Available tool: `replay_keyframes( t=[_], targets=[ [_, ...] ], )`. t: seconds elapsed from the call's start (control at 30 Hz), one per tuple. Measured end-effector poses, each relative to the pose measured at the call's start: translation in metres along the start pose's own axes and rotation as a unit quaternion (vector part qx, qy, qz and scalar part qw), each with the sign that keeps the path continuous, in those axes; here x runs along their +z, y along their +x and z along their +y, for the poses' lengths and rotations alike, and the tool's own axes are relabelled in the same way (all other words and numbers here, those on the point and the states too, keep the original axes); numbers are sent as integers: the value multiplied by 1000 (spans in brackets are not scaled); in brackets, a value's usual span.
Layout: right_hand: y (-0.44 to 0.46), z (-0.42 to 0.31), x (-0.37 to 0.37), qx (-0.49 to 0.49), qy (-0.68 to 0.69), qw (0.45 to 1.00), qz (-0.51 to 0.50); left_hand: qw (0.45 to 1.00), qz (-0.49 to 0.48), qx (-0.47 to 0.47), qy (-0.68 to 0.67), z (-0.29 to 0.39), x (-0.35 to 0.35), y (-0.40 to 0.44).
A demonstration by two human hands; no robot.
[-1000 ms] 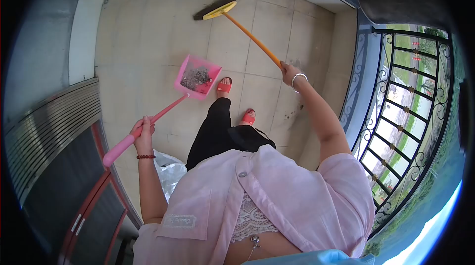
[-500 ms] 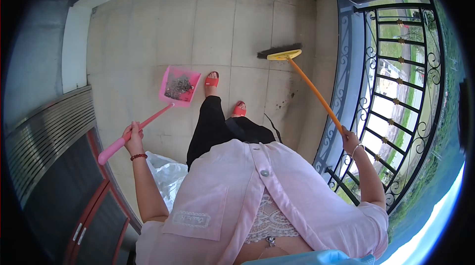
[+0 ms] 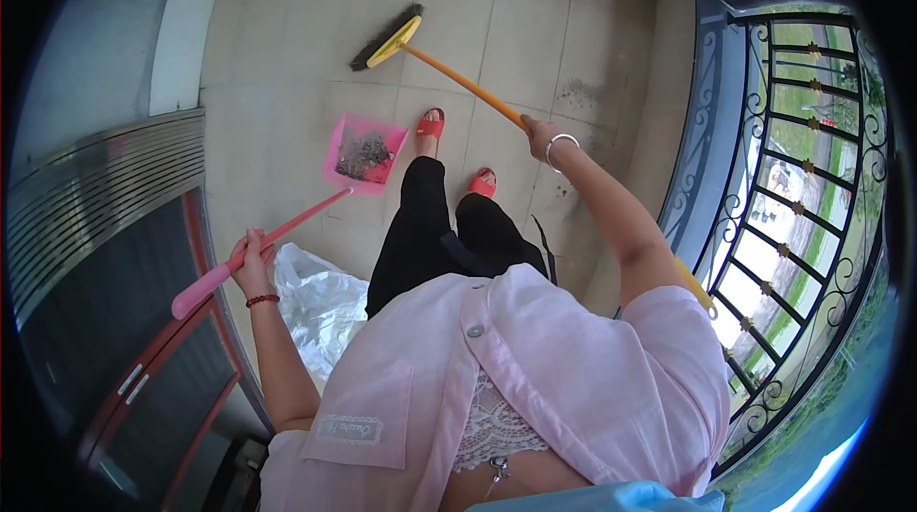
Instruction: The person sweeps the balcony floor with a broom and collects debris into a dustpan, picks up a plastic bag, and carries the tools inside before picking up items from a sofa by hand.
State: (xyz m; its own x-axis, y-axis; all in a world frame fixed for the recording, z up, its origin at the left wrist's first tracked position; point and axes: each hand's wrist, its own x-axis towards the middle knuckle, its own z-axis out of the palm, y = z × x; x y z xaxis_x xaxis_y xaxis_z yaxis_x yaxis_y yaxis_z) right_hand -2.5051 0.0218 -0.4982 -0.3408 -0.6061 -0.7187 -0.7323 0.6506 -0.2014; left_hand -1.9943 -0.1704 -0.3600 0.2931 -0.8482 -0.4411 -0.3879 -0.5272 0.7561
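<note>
My left hand (image 3: 252, 264) is wrapped round the pink handle of a dustpan (image 3: 336, 176). The dustpan's tray lies on the floor left of my feet, with a pile of grey debris (image 3: 361, 158) in it. In my right hand (image 3: 545, 138) is the orange handle of a broom (image 3: 458, 80), gripped with the fingers closed. The broom's yellow head with dark bristles is over the tiles ahead of my feet, up and to the right of the dustpan; whether the bristles touch the floor I cannot tell.
A clear plastic bag (image 3: 315, 307) lies by my left leg. Dark dirt specks (image 3: 580, 99) mark the tiles on the right. A black metal railing (image 3: 793, 197) runs along the right side, and a dark cabinet (image 3: 115, 321) with a slatted metal panel (image 3: 110, 173) stands at left.
The broom head has swung from the right across to the left and farther forward, my right hand moving inward with it. My left hand and the dustpan stay nearly in place; the view has shifted.
</note>
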Motion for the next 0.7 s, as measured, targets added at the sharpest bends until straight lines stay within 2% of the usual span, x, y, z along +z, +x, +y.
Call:
replay_keyframes(
  t=[0.1, 0.17, 0.27, 0.33, 0.4, 0.47, 0.57, 0.7],
  targets=[
    [-44, 20, 8, 16, -36, 999, 1, 1000, 11, -10, -16, -12, -21, -21],
    [-103, 54, -9, 46, -58, 996, -49, 999, 11, -18, -24, -20, -32, -24],
    [-197, 127, -9, 134, -121, 981, -73, 998, 11, -39, -39, -33, -38, -20],
    [-258, 147, -20, 194, -154, 964, -96, 999, 5, -48, -26, -34, -30, -23],
    [-302, 164, -24, 205, -132, 966, -86, 998, -1, -53, -22, -47, -27, -15],
    [-331, 146, -40, 247, -91, 962, -75, 998, -17, -59, -13, -52, -23, -11],
    [-329, 107, -57, 221, -75, 971, -49, 998, -37, -53, -21, -65, -20, -10],
    [-213, 100, -34, 78, -40, 996, 35, 998, -35, -42, -39, -77, -23, -26]
  ],
)
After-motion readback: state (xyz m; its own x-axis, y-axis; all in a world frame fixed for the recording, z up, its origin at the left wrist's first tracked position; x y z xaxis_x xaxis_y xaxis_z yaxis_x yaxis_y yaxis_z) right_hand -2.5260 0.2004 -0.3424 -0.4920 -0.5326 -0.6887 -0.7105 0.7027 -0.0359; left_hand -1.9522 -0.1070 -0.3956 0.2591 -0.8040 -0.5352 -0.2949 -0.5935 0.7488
